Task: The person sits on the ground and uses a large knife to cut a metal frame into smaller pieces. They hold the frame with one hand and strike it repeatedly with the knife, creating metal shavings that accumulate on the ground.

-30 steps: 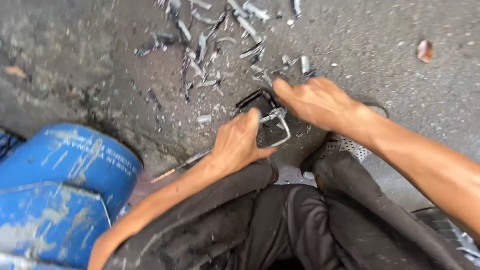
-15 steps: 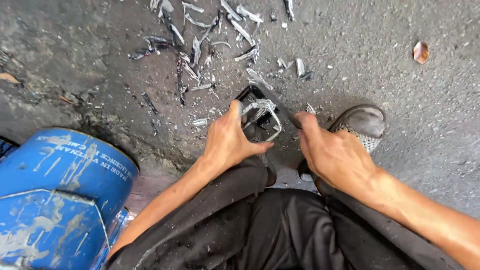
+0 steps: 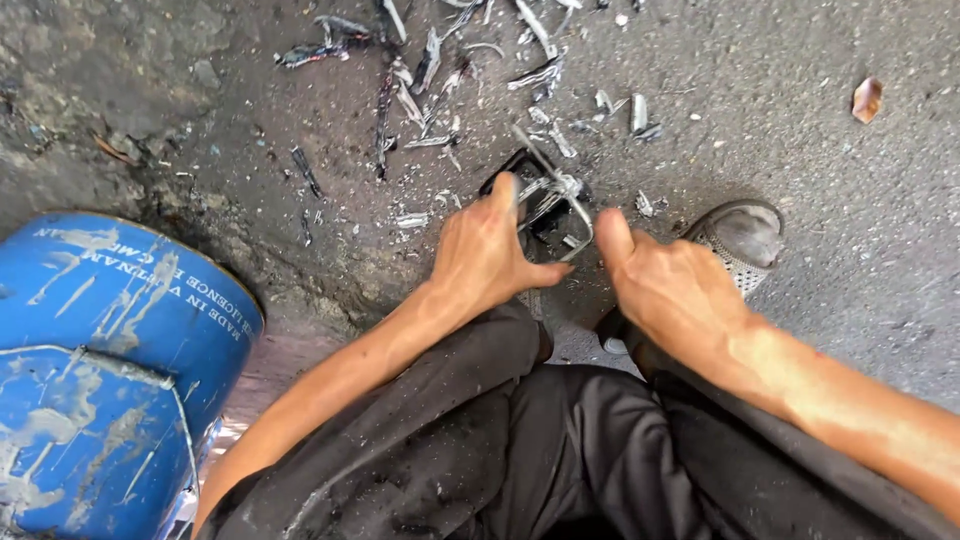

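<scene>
A small dark metal frame with bent silvery wire [image 3: 548,192] lies on the rough ground in front of my knees. My left hand [image 3: 488,258] presses on its near left side, with a finger over the top edge and the thumb stretched right beneath it. Just to the right is my right hand [image 3: 668,288], its thumb raised close to the wire loop. Its fingers curl down out of sight, so I cannot see whether it holds anything.
Several silvery and dark scrap strips [image 3: 430,70] are scattered on the ground beyond the frame. A dented blue metal drum [image 3: 95,350] lies at the lower left. My grey shoe [image 3: 738,236] rests right of the frame. A dry leaf [image 3: 867,98] lies far right.
My right hand has pulled back from over the far side of the frame to its near right side. My left hand has stayed on the frame.
</scene>
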